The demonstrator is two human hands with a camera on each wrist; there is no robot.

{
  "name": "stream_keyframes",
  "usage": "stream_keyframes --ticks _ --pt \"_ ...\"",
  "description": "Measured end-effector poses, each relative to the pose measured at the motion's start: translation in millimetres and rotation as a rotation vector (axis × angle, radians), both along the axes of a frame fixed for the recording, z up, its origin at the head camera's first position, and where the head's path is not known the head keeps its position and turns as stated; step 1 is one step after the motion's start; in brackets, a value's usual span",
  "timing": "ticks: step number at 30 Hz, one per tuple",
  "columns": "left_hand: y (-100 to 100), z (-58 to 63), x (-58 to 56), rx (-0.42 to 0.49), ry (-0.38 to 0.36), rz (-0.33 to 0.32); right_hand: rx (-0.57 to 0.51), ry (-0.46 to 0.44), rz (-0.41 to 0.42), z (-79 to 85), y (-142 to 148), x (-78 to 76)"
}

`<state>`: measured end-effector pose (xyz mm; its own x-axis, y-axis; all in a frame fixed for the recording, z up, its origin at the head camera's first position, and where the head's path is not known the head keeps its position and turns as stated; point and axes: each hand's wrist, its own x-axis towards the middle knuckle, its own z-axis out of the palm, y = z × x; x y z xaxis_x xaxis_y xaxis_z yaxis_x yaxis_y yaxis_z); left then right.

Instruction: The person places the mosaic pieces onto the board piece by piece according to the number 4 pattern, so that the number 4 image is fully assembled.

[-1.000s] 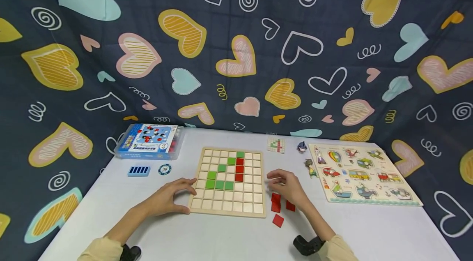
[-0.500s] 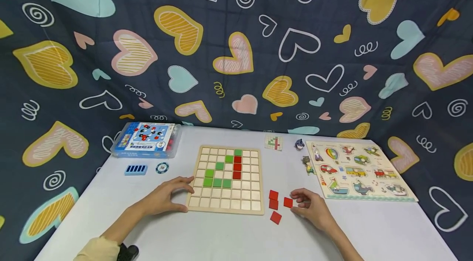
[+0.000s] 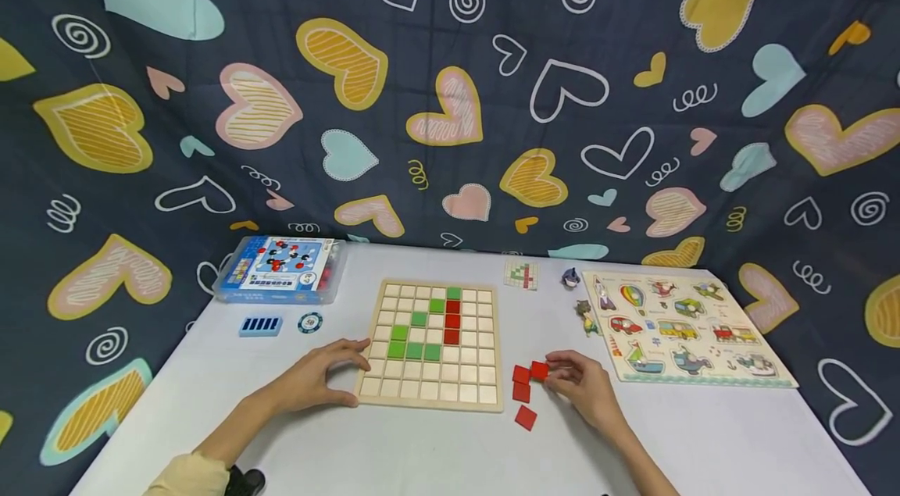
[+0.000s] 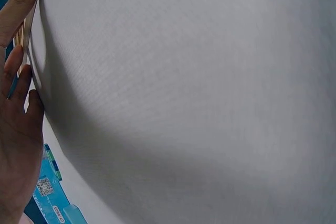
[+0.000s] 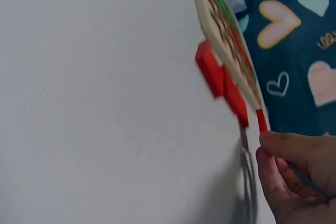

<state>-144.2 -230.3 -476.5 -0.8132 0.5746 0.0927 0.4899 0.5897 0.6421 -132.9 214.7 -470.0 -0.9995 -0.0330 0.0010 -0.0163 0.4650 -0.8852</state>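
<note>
My right hand [image 3: 585, 390] pinches a red square tile [image 3: 539, 371] between thumb and fingertips, right of the grid board. In the right wrist view the tile [image 5: 262, 120] stands on edge at the fingertips. Several other red tiles [image 3: 525, 417] lie close by on the table. My left hand [image 3: 319, 375] rests with thumb and fingers spread against the left side of the wooden grid board [image 3: 450, 387]. Green tiles [image 3: 414, 351] form a diagonal and a short row on the board, and red tiles [image 3: 453, 321] stand in a column under the top green one.
Behind the board lies a small pattern card [image 3: 521, 275]. A picture puzzle board [image 3: 696, 328] sits at right, beside two small figurines [image 3: 586, 316]. At left are a plastic case [image 3: 280, 269], a blue slotted block [image 3: 260, 326] and a round chip [image 3: 310, 322]. A patterned cloth [image 3: 450, 90] hangs behind.
My right hand moved from beside the board to the loose red tiles, took hold of the rightmost one and shifted it up and left. My left hand has stayed at the board.
</note>
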Motion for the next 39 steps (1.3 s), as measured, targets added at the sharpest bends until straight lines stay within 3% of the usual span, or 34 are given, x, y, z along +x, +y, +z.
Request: stream_keyframes --ticks 5,21,31,39 --pt "-0.1 -0.4 2.7 -0.001 -0.005 0.003 -0.011 0.022 0.026 2.2 -22.6 -8.5" --pt "-0.4 -3.5 2.6 -0.005 -0.005 0.000 -0.019 0.133 0.264 -4.2 -94.0 -32.0" --pt "-0.6 -4.7 -0.4 -0.002 -0.004 -0.002 0.007 0.177 0.303 -5.7 -109.4 -37.9" --pt "-1.7 -3.3 -1.2 0.004 -0.006 0.000 -0.074 0.147 0.309 -5.9 -115.5 -41.3"
